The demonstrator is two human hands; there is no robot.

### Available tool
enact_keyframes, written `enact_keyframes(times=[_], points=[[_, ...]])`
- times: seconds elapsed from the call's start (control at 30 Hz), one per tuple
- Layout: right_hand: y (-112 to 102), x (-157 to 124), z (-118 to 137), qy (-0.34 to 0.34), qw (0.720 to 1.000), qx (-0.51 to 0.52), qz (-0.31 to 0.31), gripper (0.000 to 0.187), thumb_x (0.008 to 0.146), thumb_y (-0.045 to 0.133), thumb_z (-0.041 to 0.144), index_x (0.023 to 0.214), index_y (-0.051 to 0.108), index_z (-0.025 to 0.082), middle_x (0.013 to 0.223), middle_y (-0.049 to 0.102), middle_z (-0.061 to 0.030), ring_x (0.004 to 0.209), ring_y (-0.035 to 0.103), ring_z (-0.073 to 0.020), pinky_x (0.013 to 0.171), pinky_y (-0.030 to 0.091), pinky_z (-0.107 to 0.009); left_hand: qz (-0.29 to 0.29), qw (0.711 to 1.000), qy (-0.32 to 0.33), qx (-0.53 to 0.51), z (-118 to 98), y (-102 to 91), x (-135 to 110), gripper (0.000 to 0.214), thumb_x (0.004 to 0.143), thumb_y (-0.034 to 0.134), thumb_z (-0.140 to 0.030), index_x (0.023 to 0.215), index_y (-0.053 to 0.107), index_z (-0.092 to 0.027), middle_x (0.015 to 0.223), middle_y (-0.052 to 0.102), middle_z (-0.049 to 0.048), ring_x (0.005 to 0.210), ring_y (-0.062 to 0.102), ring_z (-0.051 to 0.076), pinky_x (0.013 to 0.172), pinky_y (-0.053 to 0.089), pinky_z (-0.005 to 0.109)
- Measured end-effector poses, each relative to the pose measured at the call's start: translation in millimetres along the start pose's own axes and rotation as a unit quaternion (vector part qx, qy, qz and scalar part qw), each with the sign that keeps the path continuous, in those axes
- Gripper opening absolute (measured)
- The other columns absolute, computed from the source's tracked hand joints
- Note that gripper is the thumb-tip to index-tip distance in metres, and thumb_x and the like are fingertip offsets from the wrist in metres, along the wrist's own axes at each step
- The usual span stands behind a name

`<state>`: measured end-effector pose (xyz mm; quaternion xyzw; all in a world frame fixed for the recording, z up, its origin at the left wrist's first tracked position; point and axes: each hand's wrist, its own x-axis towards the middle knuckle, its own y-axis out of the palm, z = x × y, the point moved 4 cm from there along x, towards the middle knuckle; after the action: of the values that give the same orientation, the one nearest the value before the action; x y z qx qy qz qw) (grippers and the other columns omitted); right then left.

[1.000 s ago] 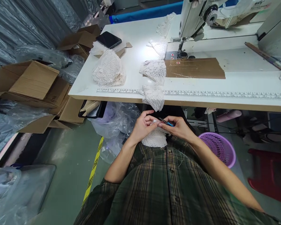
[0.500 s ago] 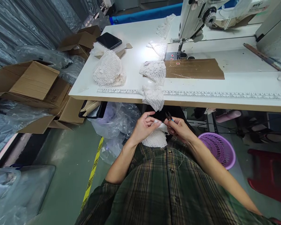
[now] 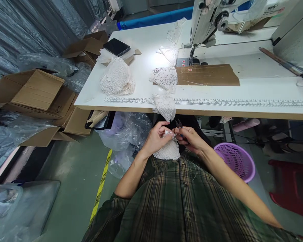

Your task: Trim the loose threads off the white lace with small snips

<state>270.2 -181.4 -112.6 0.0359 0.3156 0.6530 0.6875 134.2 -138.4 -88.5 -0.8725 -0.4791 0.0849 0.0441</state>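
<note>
Below the table edge, over my lap, my left hand (image 3: 157, 136) pinches the upper edge of a white lace piece (image 3: 168, 151). My right hand (image 3: 191, 138) is closed around small thread snips (image 3: 178, 123), whose dark pointed blades stick up past the fingers. Its fingertips meet the lace edge beside my left fingers; whether they also grip the lace is hard to see. A chain of white lace pieces (image 3: 166, 106) runs from the tabletop over the front edge, down to just above my hands.
A sewing machine (image 3: 204, 23) stands on the white table (image 3: 141, 80), with brown tape (image 3: 207, 74) near its needle. A lace stack (image 3: 117, 77) and a phone (image 3: 116, 47) lie at left. Cardboard boxes (image 3: 37, 90) crowd the left; a purple basket (image 3: 234, 161) stands at right.
My right hand has shifted slightly left, bringing the snips closer to my left fingers. The lace between the hands is bunched more tightly. The view has moved a little.
</note>
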Motion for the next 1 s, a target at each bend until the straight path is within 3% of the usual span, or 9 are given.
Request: enact_keyframes(times=[0.1,0.23,0.33,0.43,0.53,0.63,0.8,1.0], points=[[0,-2,7,0.006,1.0,0.012,0.006,0.028,0.068,0.073,0.041,0.071,0.062,0.015,0.056,0.042,0.0045,0.047,0.027,-0.0061,0.04,0.01,-0.021,0.001,0.996,0.019,0.082,-2,-3.7,0,0.042,0.08,0.069,-0.025,0.119,0.054,-0.017,0.082,0.071,0.0008,0.077,0.063,0.013,0.077,0.047,0.027],[-6,0,15,-0.026,0.998,-0.05,0.0,0.034,0.073,0.071,0.049,0.074,0.062,0.016,0.048,0.036,0.0075,0.043,0.024,-0.0063,0.041,0.011,-0.022,0.03,0.999,0.004,0.031,1,-6.0,0,0.047,0.079,0.07,-0.026,0.121,0.051,-0.017,0.084,0.07,0.0016,0.075,0.063,0.013,0.072,0.048,0.025],[-18,4,15,-0.092,0.985,-0.125,-0.081,0.035,0.071,0.073,0.05,0.072,0.059,0.018,0.049,0.037,0.0081,0.044,0.027,-0.0067,0.042,0.017,-0.023,0.041,0.998,-0.014,-0.041,2,-5.3,0,0.052,0.077,0.073,-0.027,0.121,0.049,-0.016,0.085,0.07,0.0027,0.072,0.064,0.012,0.069,0.048,0.023],[-27,2,13,-0.155,0.954,-0.195,-0.165,0.037,0.068,0.076,0.048,0.086,0.064,0.018,0.063,0.053,0.0034,0.05,0.038,-0.0087,0.046,0.029,-0.024,0.037,0.996,-0.03,-0.079,3,-4.1,0,0.055,0.075,0.076,-0.028,0.122,0.049,-0.016,0.086,0.07,0.0038,0.074,0.065,0.012,0.069,0.049,0.023],[-23,-2,6,-0.137,0.958,-0.228,-0.11,0.045,0.073,0.072,0.051,0.102,0.067,0.016,0.071,0.06,0.0003,0.052,0.042,-0.0102,0.049,0.034,-0.026,0.03,0.994,-0.037,-0.1,4,-3.4,0,0.06,0.072,0.079,-0.028,0.123,0.048,-0.016,0.084,0.069,0.003,0.076,0.066,0.013,0.072,0.05,0.026],[-14,-8,3,-0.12,0.958,-0.259,-0.032,0.04,0.072,0.073,0.052,0.089,0.07,0.016,0.066,0.059,0.0007,0.054,0.043,-0.0107,0.051,0.034,-0.026,0.016,0.994,-0.032,-0.104,5,-4.1,1,0.062,0.072,0.079,-0.027,0.124,0.048,-0.016,0.083,0.068,0.0023,0.077,0.066,0.013,0.075,0.051,0.027],[-11,-12,10,-0.154,0.943,-0.294,-0.007,0.033,0.074,0.074,0.05,0.073,0.066,0.017,0.064,0.055,0.002,0.058,0.042,-0.0109,0.053,0.034,-0.026,0.006,0.995,-0.024,-0.098,4,-5.9,1,0.059,0.074,0.077,-0.025,0.125,0.047,-0.015,0.085,0.067,0.0031,0.078,0.065,0.013,0.075,0.05,0.026],[-13,-12,14,-0.112,0.964,-0.242,-0.011,0.038,0.069,0.077,0.05,0.086,0.069,0.017,0.062,0.054,0.0037,0.052,0.039,-0.0088,0.049,0.031,-0.025,0.023,0.993,-0.006,-0.114,-1,-6.3,-2,0.068,0.078,0.074,-0.029,0.136,0.04,-0.019,0.116,0.064,0.0129,0.069,0.06,0.007,0.068,0.049,0.023]])
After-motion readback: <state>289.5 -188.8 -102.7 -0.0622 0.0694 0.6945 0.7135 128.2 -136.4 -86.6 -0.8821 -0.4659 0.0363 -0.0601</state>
